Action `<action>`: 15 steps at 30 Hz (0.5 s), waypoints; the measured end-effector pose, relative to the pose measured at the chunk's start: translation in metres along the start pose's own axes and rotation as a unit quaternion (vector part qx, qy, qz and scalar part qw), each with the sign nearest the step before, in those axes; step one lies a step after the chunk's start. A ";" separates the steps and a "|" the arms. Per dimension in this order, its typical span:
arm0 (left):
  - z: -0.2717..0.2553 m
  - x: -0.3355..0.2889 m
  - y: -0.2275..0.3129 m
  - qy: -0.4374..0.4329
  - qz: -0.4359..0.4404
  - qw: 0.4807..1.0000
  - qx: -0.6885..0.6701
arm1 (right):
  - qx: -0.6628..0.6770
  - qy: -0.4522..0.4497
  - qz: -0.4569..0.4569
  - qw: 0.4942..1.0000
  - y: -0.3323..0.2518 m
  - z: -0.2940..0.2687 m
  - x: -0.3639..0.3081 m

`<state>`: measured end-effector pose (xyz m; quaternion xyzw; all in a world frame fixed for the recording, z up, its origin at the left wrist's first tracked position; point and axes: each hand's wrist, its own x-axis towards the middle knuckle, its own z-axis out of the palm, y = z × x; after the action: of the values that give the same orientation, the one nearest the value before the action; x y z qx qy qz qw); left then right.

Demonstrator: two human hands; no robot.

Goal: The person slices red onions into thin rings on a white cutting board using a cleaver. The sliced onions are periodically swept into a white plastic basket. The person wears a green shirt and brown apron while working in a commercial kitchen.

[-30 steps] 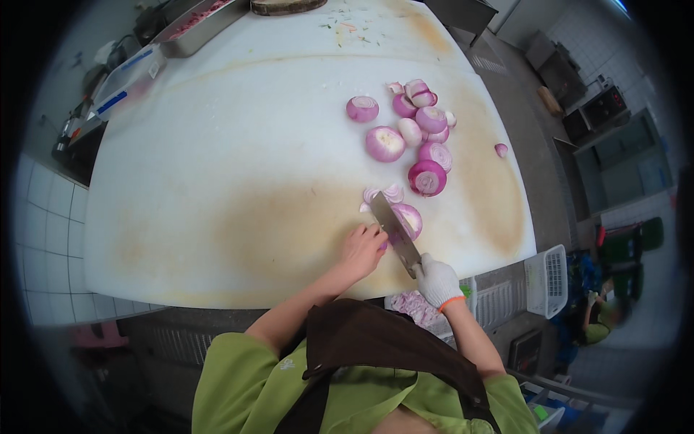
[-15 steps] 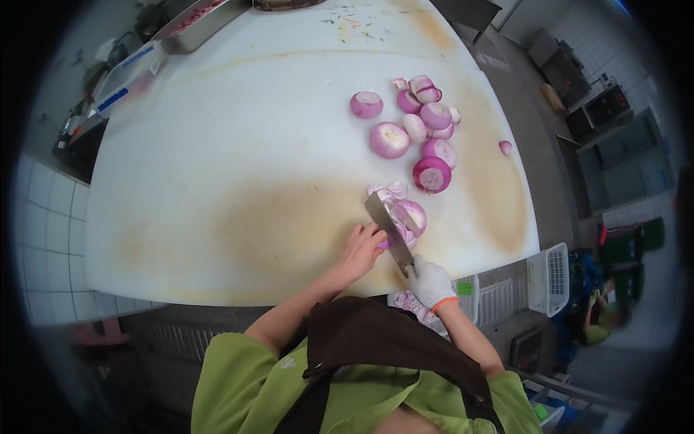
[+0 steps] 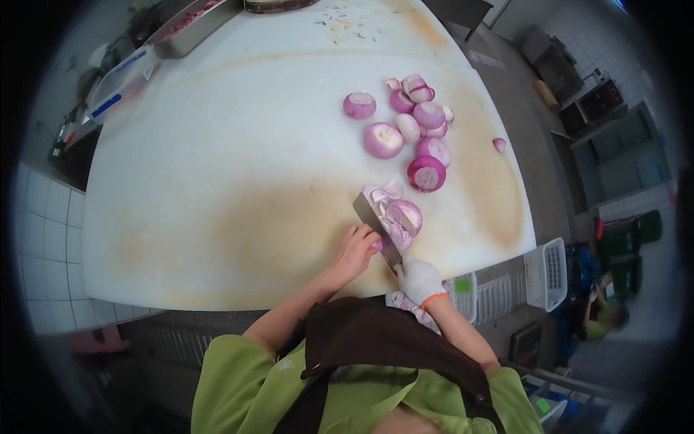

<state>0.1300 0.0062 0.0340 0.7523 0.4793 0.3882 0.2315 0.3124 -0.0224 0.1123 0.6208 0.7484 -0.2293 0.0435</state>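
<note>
My right hand (image 3: 421, 281), in a white knit glove with an orange cuff, is closed round the handle of a broad-bladed kitchen knife (image 3: 374, 220). The blade stands near the front edge of the white board, between my left hand and the slices. Bare and with curled fingers, my left hand (image 3: 356, 252) presses on a small purple onion piece (image 3: 377, 246), mostly hidden under the fingertips, left of the blade. Cut onion slices (image 3: 387, 194) lie on the blade's right side, with a larger cut onion piece (image 3: 407, 217) against them.
Several peeled purple onions (image 3: 383, 140) sit farther back on the white board (image 3: 217, 145). A small onion piece (image 3: 499, 145) lies near the right edge. At the back left are a clear plastic box (image 3: 123, 83) and a metal tray (image 3: 195, 29). White baskets (image 3: 546, 275) stand below, to the right.
The knife has shifted slightly left relative to the slices, toward my left fingertips, and more of the slices shows on its right. The whole view has shifted a little.
</note>
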 end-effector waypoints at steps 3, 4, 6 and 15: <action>-0.002 -0.004 -0.002 -0.008 -0.010 1.000 0.005 | 0.015 0.009 -0.005 1.000 -0.005 -0.013 -0.008; -0.002 -0.002 -0.001 -0.001 -0.005 1.000 0.001 | 0.018 0.011 0.003 1.000 -0.004 -0.016 -0.012; -0.001 -0.005 0.001 0.001 -0.004 1.000 -0.005 | 0.001 -0.010 -0.014 1.000 0.002 0.008 -0.001; 0.000 -0.004 0.001 0.022 -0.010 1.000 -0.016 | -0.001 -0.006 -0.020 1.000 -0.002 0.009 -0.002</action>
<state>0.1293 0.0025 0.0336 0.7353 0.4854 0.4097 0.2366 0.3087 -0.0278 0.1053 0.6044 0.7606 -0.2330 0.0438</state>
